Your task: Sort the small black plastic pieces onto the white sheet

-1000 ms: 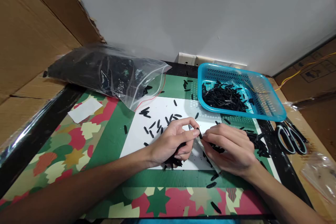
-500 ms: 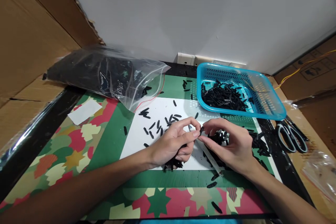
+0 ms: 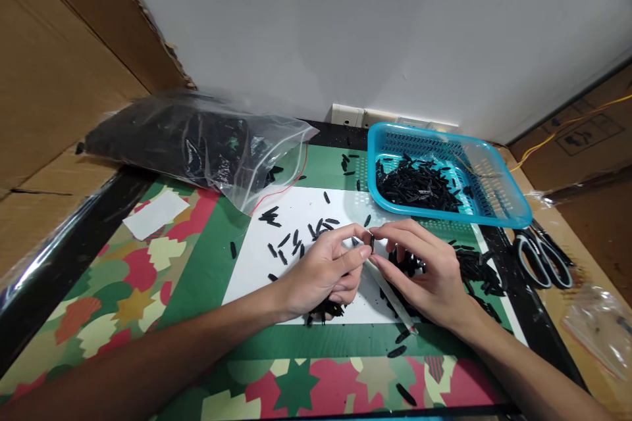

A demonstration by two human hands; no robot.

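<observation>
Raised off the white sheet since earlier, the right hand meets the left hand, both grips pinching one small, slim black piece between fingertips above the worktop.

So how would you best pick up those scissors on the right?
Take the scissors by the looped handles, coming from above and the near side. They lie flat and closed on the table's right edge, handles toward the person, blades pointing away.

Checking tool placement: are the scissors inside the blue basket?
No, the scissors lie on the table right of the blue basket.
</observation>
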